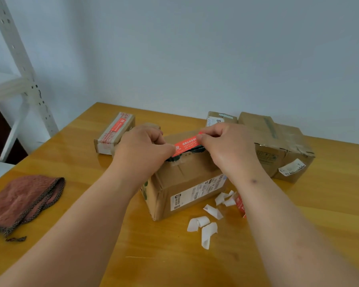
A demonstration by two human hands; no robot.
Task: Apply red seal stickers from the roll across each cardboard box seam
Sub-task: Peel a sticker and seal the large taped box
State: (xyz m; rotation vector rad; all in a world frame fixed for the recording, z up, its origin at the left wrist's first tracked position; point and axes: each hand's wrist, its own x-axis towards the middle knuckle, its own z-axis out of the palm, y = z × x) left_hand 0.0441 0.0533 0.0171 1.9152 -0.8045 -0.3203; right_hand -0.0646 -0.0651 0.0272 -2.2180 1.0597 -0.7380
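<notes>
A cardboard box [180, 183] with a white shipping label stands in the middle of the wooden table. Over its top seam a red seal sticker [187, 145] with white print is stretched between my hands. My left hand [142, 148] pinches the sticker's left end and my right hand [226, 146] pinches its right end. A part of the red sticker roll [240, 205] shows beside the box, mostly hidden behind my right forearm. A long narrow box [114, 132] at the back left carries a red sticker along its top.
Several curled white backing strips [205, 224] lie in front of the box. Two worn cardboard boxes [278, 146] stand at the back right against the wall. A reddish cloth [23, 200] lies near the table's left edge. A white metal shelf [19, 79] stands left.
</notes>
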